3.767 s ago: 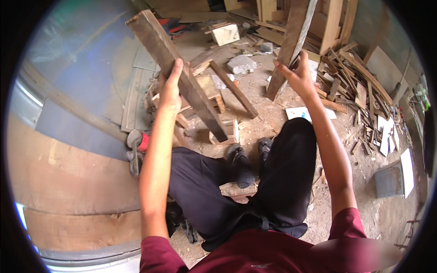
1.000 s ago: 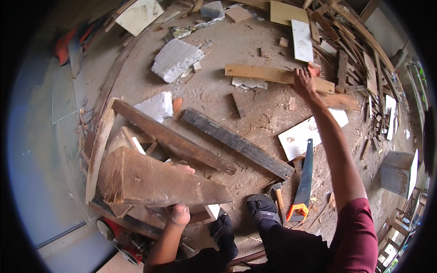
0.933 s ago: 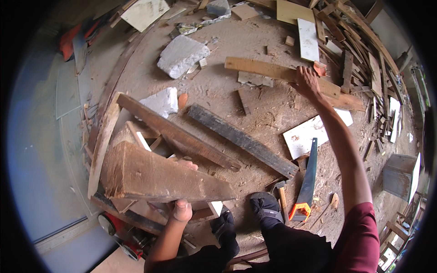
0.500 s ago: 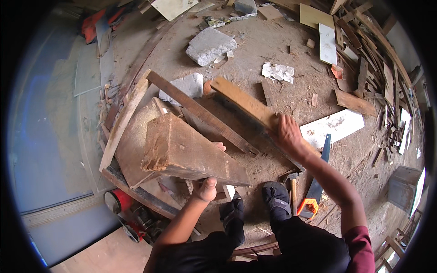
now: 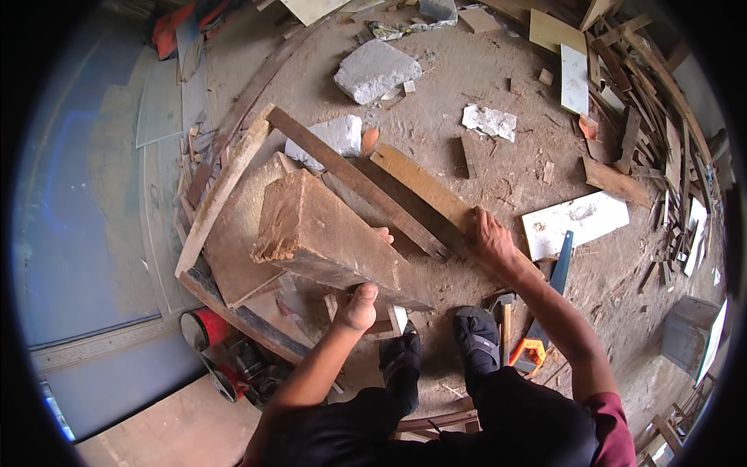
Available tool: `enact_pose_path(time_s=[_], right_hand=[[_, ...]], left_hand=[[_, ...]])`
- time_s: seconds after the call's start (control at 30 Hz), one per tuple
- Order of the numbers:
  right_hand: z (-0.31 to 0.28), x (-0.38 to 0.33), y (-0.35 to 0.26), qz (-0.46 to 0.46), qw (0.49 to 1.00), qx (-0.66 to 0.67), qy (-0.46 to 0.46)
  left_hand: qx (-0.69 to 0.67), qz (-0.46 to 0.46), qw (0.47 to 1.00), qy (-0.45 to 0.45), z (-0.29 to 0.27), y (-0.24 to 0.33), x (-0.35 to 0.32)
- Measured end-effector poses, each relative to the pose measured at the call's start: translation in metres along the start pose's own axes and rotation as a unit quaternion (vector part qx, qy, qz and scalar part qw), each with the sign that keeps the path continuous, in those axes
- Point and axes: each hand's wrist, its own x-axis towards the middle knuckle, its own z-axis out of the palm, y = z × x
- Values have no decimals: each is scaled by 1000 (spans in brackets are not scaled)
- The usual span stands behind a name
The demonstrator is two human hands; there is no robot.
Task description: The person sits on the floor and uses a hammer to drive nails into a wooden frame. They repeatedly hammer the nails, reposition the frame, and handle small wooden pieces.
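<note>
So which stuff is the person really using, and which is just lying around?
In use:
- thick wooden block, held by the left hand
- light plank, under the right hand

Lying about:
- handsaw
- hammer
- grey stone chunk
- white board
- red power tool

My left hand (image 5: 359, 305) sits near, just ahead of my knees, thumb up and fingers curled shut in a grip, forearm bare and running back toward my lap. My right hand (image 5: 489, 237) reaches farther out to the right, palm down, fingers closed over, arm nearly straight, dark red sleeve at the shoulder.
</note>
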Motion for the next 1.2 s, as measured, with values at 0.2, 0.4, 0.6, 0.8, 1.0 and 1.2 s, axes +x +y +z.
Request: enact_pose_path(time_s=[0.2, 0.4, 0.6, 0.8, 1.0, 1.2], right_hand=[[-14, 7, -14, 33, 997, -37, -51], [-8, 11, -18, 65, 995, -58, -42], [-6, 14, -14, 79, 994, -22, -72], [3, 13, -17, 69, 988, -137, -11], [-2, 37, -49, -2, 998, -54, 15], [-13, 41, -50, 21, 995, -65, -78]], left_hand=[[-25, -9, 999, -18, 6, -1, -4], [37, -23, 998, -39, 10, -3, -3], [49, -12, 998, -30, 6, -1, -5], [52, -19, 998, -36, 12, 2, 0], [38, -32, 998, -42, 8, -4, -11], [1, -17, 1000, 9, 5, -5, -4]])
